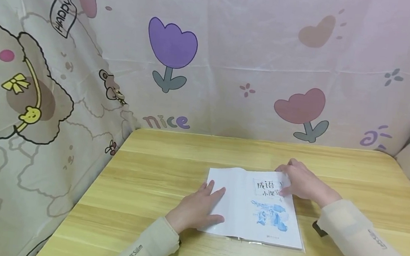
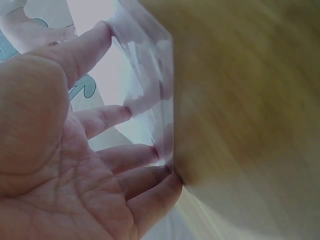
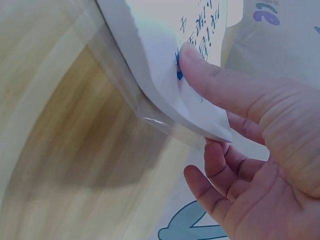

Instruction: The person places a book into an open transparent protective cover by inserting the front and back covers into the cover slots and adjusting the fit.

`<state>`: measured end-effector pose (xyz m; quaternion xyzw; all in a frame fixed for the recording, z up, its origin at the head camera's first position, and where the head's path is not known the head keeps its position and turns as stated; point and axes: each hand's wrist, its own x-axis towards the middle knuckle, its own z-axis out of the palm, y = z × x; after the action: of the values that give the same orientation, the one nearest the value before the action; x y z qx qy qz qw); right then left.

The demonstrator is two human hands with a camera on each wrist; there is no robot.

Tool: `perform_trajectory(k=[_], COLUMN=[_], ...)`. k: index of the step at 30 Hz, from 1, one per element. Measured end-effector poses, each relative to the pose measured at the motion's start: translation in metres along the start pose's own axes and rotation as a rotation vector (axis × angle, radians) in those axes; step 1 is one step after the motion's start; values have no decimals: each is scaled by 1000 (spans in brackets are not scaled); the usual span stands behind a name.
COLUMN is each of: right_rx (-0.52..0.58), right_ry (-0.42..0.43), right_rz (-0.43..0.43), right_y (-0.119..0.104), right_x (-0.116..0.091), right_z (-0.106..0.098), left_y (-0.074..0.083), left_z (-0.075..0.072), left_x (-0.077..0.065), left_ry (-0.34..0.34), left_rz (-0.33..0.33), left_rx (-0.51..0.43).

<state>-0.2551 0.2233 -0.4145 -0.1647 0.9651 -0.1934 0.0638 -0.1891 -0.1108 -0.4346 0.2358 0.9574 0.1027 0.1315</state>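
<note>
A book in a clear plastic cover lies open on the table; its right side is a white page (image 1: 271, 214) with dark Chinese characters and a blue picture. On the left is a blank white leaf (image 1: 229, 197). My left hand (image 1: 196, 208) rests on that leaf's outer edge, fingers spread and fairly straight. In the left wrist view its fingertips touch the clear plastic cover (image 2: 150, 65). At the upper right corner my right hand (image 1: 302, 182) pinches the book's pages (image 3: 155, 75), thumb on top and fingers beneath. There the corner bends up, apart from the cover below.
The book lies on a light wooden table (image 1: 140, 171). Behind the table hangs a pale cloth (image 1: 237, 31) printed with flowers, and another printed cloth (image 1: 80, 102) runs along the left side. Beige sleeves (image 1: 359, 232) cover both forearms.
</note>
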Motion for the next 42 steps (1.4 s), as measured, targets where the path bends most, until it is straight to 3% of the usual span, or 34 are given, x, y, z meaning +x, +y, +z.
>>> perform_trajectory(k=[13,27,36,42], right_rx=[-87,-118,-76,60], right_ry=[-9,46,-26,-104], right_rz=[-70,-68,-45,25], right_y=[-10,-15,-22,-14], right_x=[2,-2,1,6], right_z=[-2,4,3,2], left_y=[-2,1,0,-1], left_z=[0,-1,-1,1], left_x=[1,1,0,-1], left_ry=[4,-12,-4,4], left_rz=[13,-13,-11,-5], left_rx=[0,-21,-27,-27])
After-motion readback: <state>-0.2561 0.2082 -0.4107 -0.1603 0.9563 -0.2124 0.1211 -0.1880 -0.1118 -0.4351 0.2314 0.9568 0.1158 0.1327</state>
